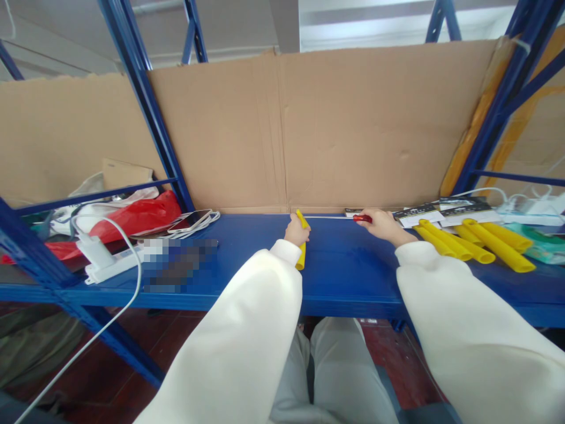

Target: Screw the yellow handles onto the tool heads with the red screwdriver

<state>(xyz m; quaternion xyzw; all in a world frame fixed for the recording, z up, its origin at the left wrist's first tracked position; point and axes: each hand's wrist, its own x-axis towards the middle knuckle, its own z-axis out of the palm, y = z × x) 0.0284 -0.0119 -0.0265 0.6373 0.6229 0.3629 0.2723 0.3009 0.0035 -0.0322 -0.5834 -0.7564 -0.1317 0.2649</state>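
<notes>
Left hand (297, 231) is closed around 1 yellow tube (301, 262), which lies slantwise over the blue shelf (339, 271), its top end tipped away from the body. The fingers and palm hide the tube's middle; only its 2 ends show. Right hand (380, 225), well apart to the right, is closed on a red handle (362, 218), most of its grip covered by the hand. From the handle a thin pale rod (330, 218) runs left, level, to the tube's top end; whether it touches or enters the tube is too small to tell.

Near the right forearm lie at least 5 yellow tubes (503, 247), overlapping, so an exact count is hard. Behind them are black-and-white packs (470, 213), their print unreadable, partly covered by the tubes. A teal packet (541, 242) is cut off at the right edge.

At left are a white power strip (115, 266), a red bag (143, 217) and a phone (196, 219) beside a coiled cable (205, 222). A pixelated patch (180, 268) masks whatever sits next to the strip.
</notes>
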